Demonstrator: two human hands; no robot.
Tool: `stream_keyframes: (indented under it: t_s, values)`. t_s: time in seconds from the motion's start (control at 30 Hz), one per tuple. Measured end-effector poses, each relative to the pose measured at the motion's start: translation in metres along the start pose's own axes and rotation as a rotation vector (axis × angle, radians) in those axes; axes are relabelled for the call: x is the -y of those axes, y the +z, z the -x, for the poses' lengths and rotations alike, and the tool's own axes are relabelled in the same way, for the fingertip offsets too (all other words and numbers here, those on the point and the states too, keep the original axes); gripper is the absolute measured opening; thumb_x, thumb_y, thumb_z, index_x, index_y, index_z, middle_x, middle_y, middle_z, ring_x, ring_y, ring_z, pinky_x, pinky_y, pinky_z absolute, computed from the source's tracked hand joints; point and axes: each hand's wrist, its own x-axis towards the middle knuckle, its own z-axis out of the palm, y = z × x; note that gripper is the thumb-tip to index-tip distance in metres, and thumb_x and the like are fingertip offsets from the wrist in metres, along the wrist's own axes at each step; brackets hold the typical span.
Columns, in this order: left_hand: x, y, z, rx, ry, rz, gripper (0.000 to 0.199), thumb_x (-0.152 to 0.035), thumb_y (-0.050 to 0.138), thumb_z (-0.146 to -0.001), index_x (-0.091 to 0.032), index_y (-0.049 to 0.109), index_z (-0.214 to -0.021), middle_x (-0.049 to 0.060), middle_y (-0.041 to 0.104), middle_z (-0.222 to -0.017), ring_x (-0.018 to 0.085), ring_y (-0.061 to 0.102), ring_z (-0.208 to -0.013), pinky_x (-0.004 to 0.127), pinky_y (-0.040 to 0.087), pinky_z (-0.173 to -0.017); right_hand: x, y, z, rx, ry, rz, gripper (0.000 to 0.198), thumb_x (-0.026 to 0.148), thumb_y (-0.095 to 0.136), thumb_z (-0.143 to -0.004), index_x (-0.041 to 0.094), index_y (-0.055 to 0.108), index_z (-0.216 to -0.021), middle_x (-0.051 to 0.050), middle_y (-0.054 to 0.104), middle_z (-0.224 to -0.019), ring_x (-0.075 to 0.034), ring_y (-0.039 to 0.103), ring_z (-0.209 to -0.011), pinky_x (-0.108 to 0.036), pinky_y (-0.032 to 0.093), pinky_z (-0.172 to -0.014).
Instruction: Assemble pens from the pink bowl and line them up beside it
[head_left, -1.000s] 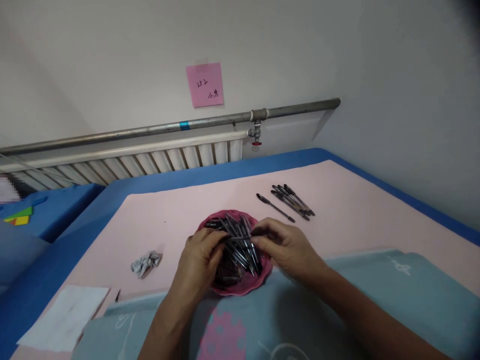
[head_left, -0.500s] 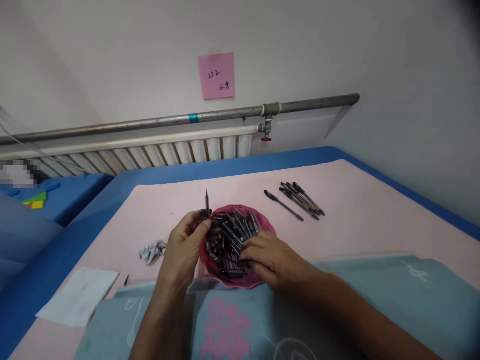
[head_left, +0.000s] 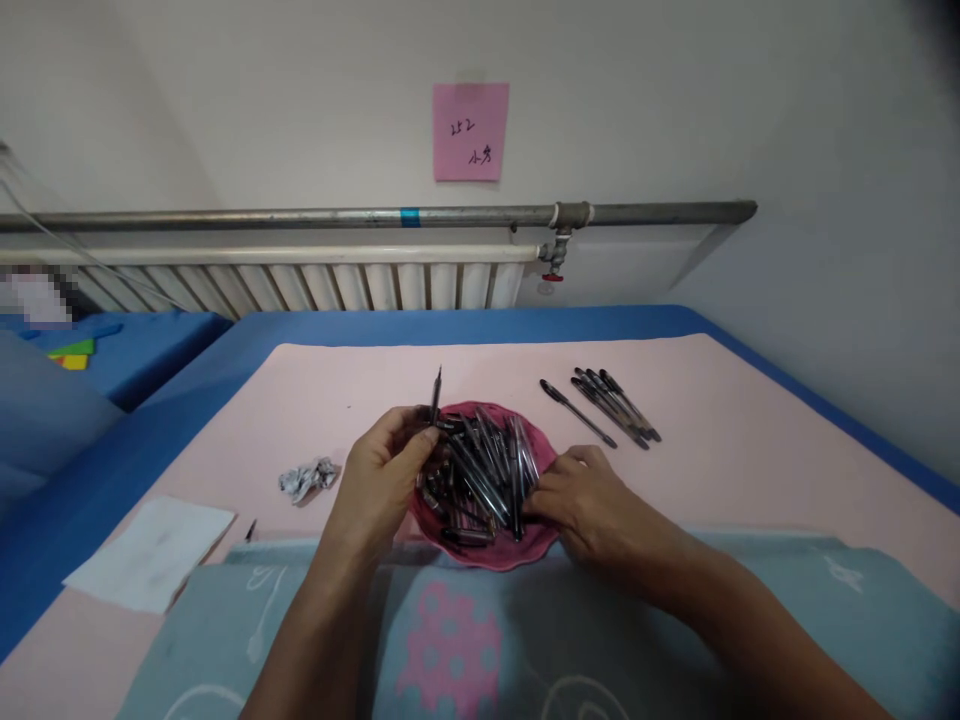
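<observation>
Head | pink basket (head_left: 517, 553): heaped pen parts (head_left: 487, 470) | left hand (head_left: 386, 470): grip pinching slim pen piece (head_left: 436, 392) | right hand (head_left: 589, 505): grip, can't tell

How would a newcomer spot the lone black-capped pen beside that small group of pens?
On the blue table, covered with a pale pink sheet, find the round, dark pink basket. Beyond it to the right lies a cluster of slim, black-capped pens. The lone pen lies just left of that cluster, touching none of its neighbours.

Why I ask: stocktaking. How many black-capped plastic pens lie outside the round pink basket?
5 at least: a lone pen, 4 clustered pens right of it; overlap may hide more.
</observation>
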Motion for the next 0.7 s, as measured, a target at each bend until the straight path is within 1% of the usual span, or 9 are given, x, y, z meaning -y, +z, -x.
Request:
stream_keyframes:
  t_s: [0.1,0.13,0.2,0.3,0.37,0.43,0.57,0.7]
  values:
    - [-0.001,0.0,0.001,-0.004,-0.015,-0.001,0.014,-0.022,0.059,-0.074,-0.018,0.062,-0.087,-0.001,0.064,-0.074,0.01,0.057,-0.064,0.024,0.046,-0.066,-0.004,0.001,0.0,-0.037,-0.024,-0.082,0.031,0.002,0.04,-0.075,0.021,0.063,-0.084,-0.002,0.063,-0.078,-0.017,0.049,-0.077,-0.036,0.025,-0.08]
    - [-0.001,0.0,0.001,-0.004,-0.015,-0.003,0.014,-0.022,0.059,-0.074,-0.018,0.062,-0.087,-0.001,0.064,-0.074,0.01,0.057,-0.064,0.024,0.046,-0.066,-0.006,0.001,0.0,-0.063,-0.023,-0.089,0.03,0.003,0.04,-0.076,0.021,0.063,-0.086,-0.003,0.063,-0.079,-0.017,0.049,-0.078,-0.036,0.025,-0.08]
    - [-0.002,0.001,0.001,0.001,-0.008,-0.02,0.015,-0.023,0.059,-0.075,-0.018,0.062,-0.088,-0.001,0.065,-0.075,0.01,0.057,-0.065,0.024,0.045,-0.066,-0.008,0.0,0.001,-0.089,-0.003,-0.059,0.025,0.007,0.041,-0.078,0.019,0.063,-0.083,-0.003,0.061,-0.077,-0.017,0.048,-0.075,-0.036,0.026,-0.079]
    - [0.0,0.001,0.001,0.008,-0.004,-0.062,0.014,-0.023,0.058,-0.075,-0.018,0.063,-0.087,-0.001,0.065,-0.077,0.011,0.058,-0.067,0.024,0.045,-0.067,-0.003,-0.001,0.001,-0.036,0.008,0.01,0.02,0.01,0.044,-0.077,0.019,0.061,-0.072,-0.002,0.059,-0.071,-0.016,0.047,-0.07,-0.036,0.026,-0.078]
    - [0.001,0.001,0.0,0.019,-0.009,-0.087,0.014,-0.023,0.057,-0.075,-0.018,0.063,-0.088,0.0,0.065,-0.077,0.011,0.058,-0.068,0.025,0.045,-0.068,0.002,0.001,-0.001,-0.001,0.004,0.045,0.019,0.011,0.044,-0.078,0.018,0.059,-0.068,-0.002,0.059,-0.07,-0.016,0.046,-0.07,-0.037,0.025,-0.079]
    - [0.003,0.002,0.0,0.031,-0.008,-0.085,0.015,-0.023,0.056,-0.076,-0.018,0.063,-0.088,0.001,0.066,-0.078,0.013,0.059,-0.071,0.026,0.046,-0.07,0.006,0.005,-0.002,-0.002,0.009,0.09,0.021,0.014,0.044,-0.08,0.018,0.059,-0.066,-0.003,0.06,-0.071,-0.016,0.046,-0.071,-0.039,0.024,-0.081]
    - [0.002,0.003,0.0,0.038,-0.044,0.006,0.016,-0.023,0.057,-0.075,-0.017,0.063,-0.089,0.002,0.068,-0.08,0.014,0.061,-0.075,0.027,0.047,-0.072,0.008,0.012,-0.003,-0.024,-0.005,0.162,0.023,0.018,0.042,-0.085,0.019,0.06,-0.07,-0.005,0.061,-0.071,-0.018,0.047,-0.072,-0.041,0.024,-0.08]
    - [-0.004,0.004,0.001,0.004,-0.162,0.14,0.015,-0.025,0.058,-0.076,-0.016,0.06,-0.088,0.005,0.069,-0.083,0.014,0.064,-0.07,0.025,0.049,-0.062,0.007,0.013,-0.002,-0.014,0.001,0.119,0.021,0.018,0.044,-0.084,0.018,0.058,-0.069,-0.004,0.061,-0.07,-0.018,0.048,-0.071,-0.041,0.025,-0.081]
